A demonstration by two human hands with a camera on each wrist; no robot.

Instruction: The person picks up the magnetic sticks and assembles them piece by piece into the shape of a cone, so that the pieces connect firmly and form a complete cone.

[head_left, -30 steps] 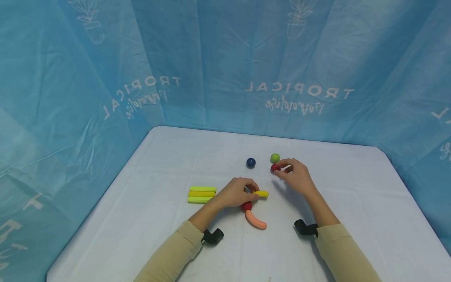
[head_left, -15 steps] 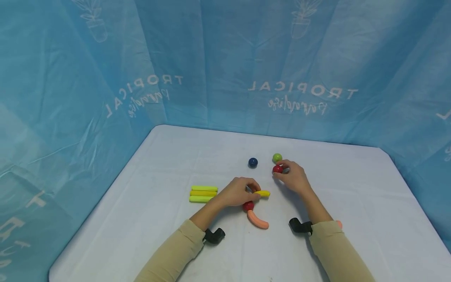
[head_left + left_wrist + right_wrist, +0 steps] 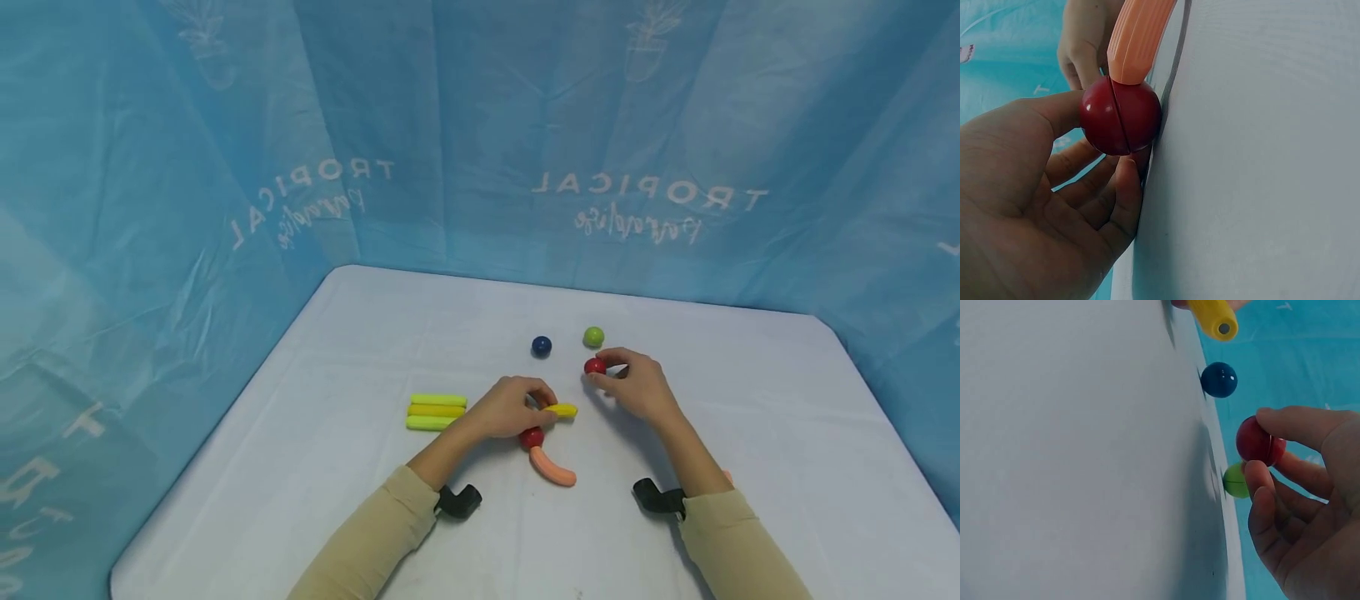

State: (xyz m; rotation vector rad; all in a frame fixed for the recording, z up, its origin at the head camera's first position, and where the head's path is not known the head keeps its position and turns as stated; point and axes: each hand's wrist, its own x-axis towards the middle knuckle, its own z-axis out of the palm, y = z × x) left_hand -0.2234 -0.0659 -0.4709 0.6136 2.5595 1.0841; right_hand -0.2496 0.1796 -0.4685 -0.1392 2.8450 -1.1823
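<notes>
My left hand (image 3: 517, 408) pinches a yellow magnetic toy stick (image 3: 564, 411) between thumb and fingers; part of the stick is hidden by the hand. Close under this hand is a red ball (image 3: 1121, 116), touching the end of a curved orange-pink stick (image 3: 553, 467). In the right wrist view the yellow stick's end shows a round grey tip. My right hand (image 3: 637, 385) holds another red ball (image 3: 1260, 441) by thumb and fingertips, a little above the table. Just beyond it sits a green ball (image 3: 593, 337), with a dark blue ball (image 3: 542, 347) to its left.
Left of my left hand, two lime sticks and a yellow stick (image 3: 437, 411) lie side by side on the white table (image 3: 360, 333). A bit of an orange-pink piece (image 3: 727, 476) shows beside my right sleeve. Blue printed cloth (image 3: 480, 150) hangs around the table.
My right hand has drawn the red ball slightly toward me, away from the green ball. My left hand keeps its place at the yellow stick. The head view has shifted slightly.
</notes>
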